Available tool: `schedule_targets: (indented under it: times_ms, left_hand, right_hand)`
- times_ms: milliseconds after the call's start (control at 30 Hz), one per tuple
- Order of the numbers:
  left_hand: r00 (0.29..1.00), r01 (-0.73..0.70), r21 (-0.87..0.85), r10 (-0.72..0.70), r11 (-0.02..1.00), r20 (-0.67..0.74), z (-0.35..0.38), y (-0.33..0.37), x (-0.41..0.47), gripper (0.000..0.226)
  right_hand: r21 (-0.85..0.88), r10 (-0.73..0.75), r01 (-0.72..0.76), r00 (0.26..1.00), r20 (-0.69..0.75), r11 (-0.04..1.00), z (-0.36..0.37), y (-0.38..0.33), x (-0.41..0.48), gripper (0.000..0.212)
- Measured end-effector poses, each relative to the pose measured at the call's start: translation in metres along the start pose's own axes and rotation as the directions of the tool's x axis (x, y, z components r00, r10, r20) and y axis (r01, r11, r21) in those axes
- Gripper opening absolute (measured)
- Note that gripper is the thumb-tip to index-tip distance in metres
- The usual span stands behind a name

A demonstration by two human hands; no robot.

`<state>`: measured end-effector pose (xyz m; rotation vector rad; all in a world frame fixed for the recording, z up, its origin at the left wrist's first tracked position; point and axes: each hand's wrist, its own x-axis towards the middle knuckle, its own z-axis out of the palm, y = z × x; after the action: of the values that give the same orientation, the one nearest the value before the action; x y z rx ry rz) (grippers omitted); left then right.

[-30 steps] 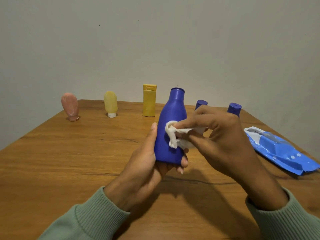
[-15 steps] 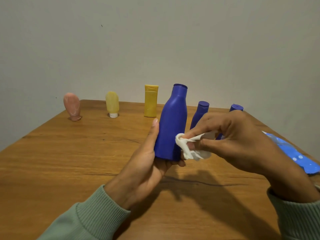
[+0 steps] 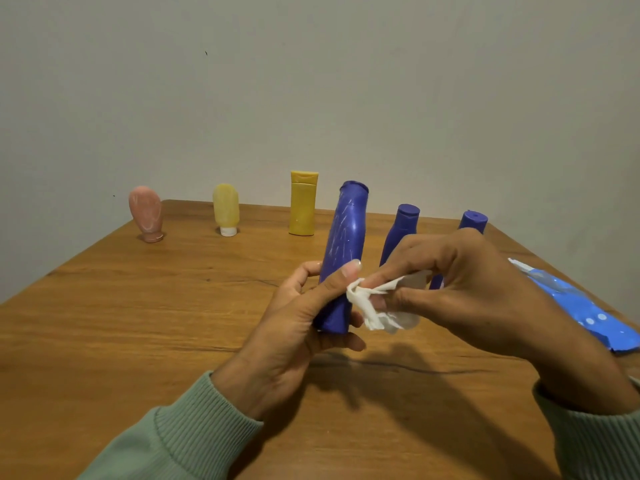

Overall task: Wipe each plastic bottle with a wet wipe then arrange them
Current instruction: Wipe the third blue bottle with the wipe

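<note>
The left hand (image 3: 298, 327) is gripping the large blue bottle (image 3: 346, 244) low on its body, thumb across the front and fingers curling round the back and under the base, holding it just above the middle of the surface (image 3: 138, 323) with its neck leaning slightly to the right and pale streaks showing on its upper half. The right hand (image 3: 460, 289) is pinching a crumpled white wet wipe (image 3: 381, 306) between thumb and fingertips, pressing it against the lower right side of that bottle, just beside the left thumb. Along the far edge the other bottles are standing upright and apart: a pink bottle (image 3: 145, 213) near the far left corner, a pale yellow tube (image 3: 225, 209) on its white cap, a yellow bottle (image 3: 303, 206), and two small blue bottles (image 3: 401, 230) (image 3: 472, 221) partly hiding behind the right hand. A blue wipes pack (image 3: 581, 310) is lying by the right edge
</note>
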<state>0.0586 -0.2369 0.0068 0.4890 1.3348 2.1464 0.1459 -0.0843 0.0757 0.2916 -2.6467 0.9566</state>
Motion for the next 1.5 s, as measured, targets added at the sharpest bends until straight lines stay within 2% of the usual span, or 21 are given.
schedule_targets:
  times_ms: [267, 400, 633, 733, 833, 1033, 1233, 1500]
  left_hand:
    - [0.997, -0.051, 0.110, 0.057, 0.993, -0.056, 0.000, 0.003, -0.003, 0.074]
    - [0.995, -0.098, 0.129, 0.101, 0.987, -0.012, 0.002, 0.003, -0.003, 0.062]
    - [0.993, -0.098, 0.048, 0.095, 0.994, 0.075, 0.001, 0.000, -0.003, 0.055]
    - [0.993, -0.073, 0.000, 0.073, 0.997, 0.098, -0.002, 0.000, 0.000, 0.065]
    - [0.996, 0.023, -0.121, -0.011, 0.992, 0.093, -0.001, 0.001, 0.001, 0.078]
    - [0.990, 0.107, -0.300, -0.073, 0.948, 0.123, -0.001, 0.002, 0.004, 0.075]
    - [0.990, 0.128, -0.351, -0.098, 0.927, 0.102, 0.001, 0.004, 0.003, 0.056]
    - [0.989, 0.146, -0.421, -0.123, 0.895, 0.083, 0.002, 0.006, 0.000, 0.051]
  right_hand:
    - [0.004, 0.014, -0.014, 1.000, 0.025, 1.000, -0.002, 0.002, 0.000, 0.019]
    - [0.014, -0.001, 0.001, 1.000, 0.019, 1.000, -0.001, 0.002, 0.000, 0.017]
    - [0.001, 0.020, -0.020, 1.000, 0.023, 1.000, -0.003, 0.005, 0.000, 0.018]
    - [0.002, 0.027, -0.027, 1.000, 0.007, 1.000, -0.004, 0.006, 0.000, 0.019]
    - [0.008, 0.041, -0.041, 0.999, -0.003, 0.999, -0.006, 0.006, 0.000, 0.019]
    - [-0.010, 0.040, -0.040, 0.999, -0.011, 0.999, -0.005, 0.005, -0.002, 0.018]
    - [0.013, 0.027, -0.026, 0.996, -0.083, 1.000, 0.000, 0.006, 0.000, 0.016]
    - [-0.047, 0.038, -0.039, 0.999, -0.014, 0.998, 0.011, 0.000, 0.002, 0.018]
